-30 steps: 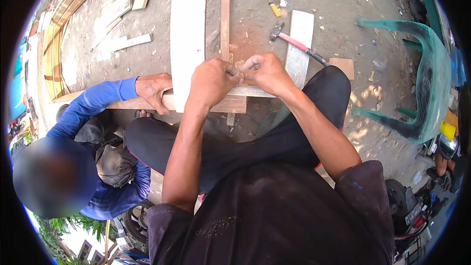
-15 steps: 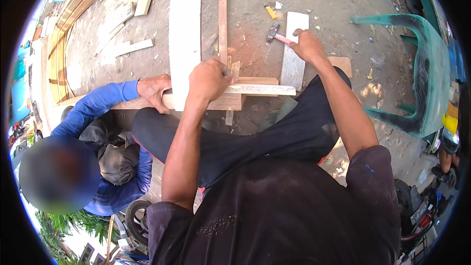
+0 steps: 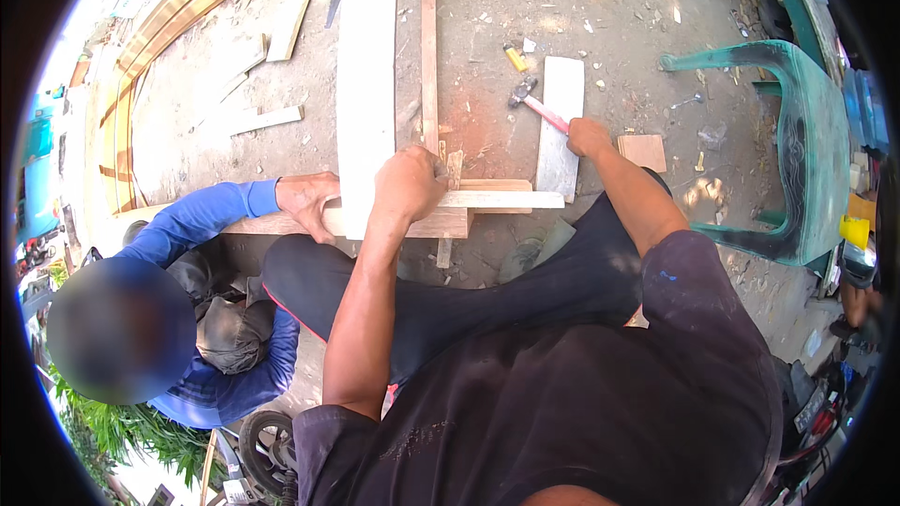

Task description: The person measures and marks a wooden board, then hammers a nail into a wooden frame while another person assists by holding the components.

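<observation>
My right hand [image 3: 590, 136] is closed round the end of the handle of a hammer [image 3: 545, 114]. The hammer, with a dark head and a pink-red handle, is over a whitish board [image 3: 561, 155] on the ground. My left hand [image 3: 409, 184] is a closed fist at the pale wood strip [image 3: 511, 200], which lies on a thicker wooden beam [image 3: 441, 224]. What its fingers hold, if anything, is hidden. Just left of that fist, a long white board [image 3: 367, 84] crosses the beam. A co-worker's hand [image 3: 309, 204] grips the beam beside the white board.
A co-worker in a blue sleeve [image 3: 202, 211] sits at my left. A narrow brown strip [image 3: 429, 56] runs away from the beam. On the ground lie a yellow object [image 3: 515, 59], a small wood piece [image 3: 643, 152] and offcuts [image 3: 267, 119]. A green plastic chair [image 3: 797, 131] is at right.
The whole view has shifted, so things sit lower in the picture. My right hand has drawn slightly nearer, still on the hammer, and more handle shows. My left hand stays by the strip.
</observation>
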### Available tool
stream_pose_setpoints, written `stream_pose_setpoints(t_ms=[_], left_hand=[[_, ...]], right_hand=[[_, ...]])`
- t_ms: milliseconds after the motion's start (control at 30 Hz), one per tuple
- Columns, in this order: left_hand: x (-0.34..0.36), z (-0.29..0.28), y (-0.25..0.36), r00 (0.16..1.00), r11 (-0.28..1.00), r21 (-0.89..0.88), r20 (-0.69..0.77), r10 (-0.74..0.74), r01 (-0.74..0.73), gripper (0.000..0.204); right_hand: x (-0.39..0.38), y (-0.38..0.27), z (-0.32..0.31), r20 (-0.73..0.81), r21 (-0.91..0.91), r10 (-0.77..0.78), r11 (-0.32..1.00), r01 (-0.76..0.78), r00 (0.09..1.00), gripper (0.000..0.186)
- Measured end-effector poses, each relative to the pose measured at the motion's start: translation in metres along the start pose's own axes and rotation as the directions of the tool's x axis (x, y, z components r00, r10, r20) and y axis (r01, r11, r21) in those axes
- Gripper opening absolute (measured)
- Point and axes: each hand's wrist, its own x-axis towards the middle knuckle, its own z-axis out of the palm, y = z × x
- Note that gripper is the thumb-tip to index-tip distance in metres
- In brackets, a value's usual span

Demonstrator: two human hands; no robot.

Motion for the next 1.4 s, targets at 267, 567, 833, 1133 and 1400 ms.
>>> stream_pose_setpoints(t_ms=[267, 567, 833, 1133, 1400], left_hand=[[-0.001, -0.001, 0.002, 0.999, 0.999, 0.035, -0.039, 0.021, -0.020, 0.019], [-0.002, -0.004, -0.002, 0.999, 0.999, 0.004, -0.001, 0.045, -0.045, 0.025], [-0.003, -0.004, 0.001, 0.999, 0.999, -0.021, -0.035, 0.034, -0.035, 0.022], [-0.005, -0.007, 0.003, 0.999, 0.999, -0.016, -0.020, 0.028, -0.029, 0.026], [-0.003, -0.009, 0.005, 1.000, 1.000, -0.019, 0.010, 0.007, -0.007, 0.026]], right_hand=[[-0.074, 0.042, -0.068, -0.237, 0.548, -0.187, 0.784, 0.290, 0.953, 0.030], [-0.281, -0.020, -0.149, 0.153, 0.961, -0.372, 0.271, -0.050, 0.916, 0.040], [-0.274, -0.039, -0.137, 0.161, 0.974, -0.414, 0.216, -0.075, 0.896, 0.045], [-0.278, -0.043, -0.145, 0.231, 0.945, -0.418, 0.312, -0.100, 0.879, 0.043], [-0.279, -0.039, -0.152, 0.312, 0.912, -0.436, 0.386, -0.138, 0.844, 0.038]])
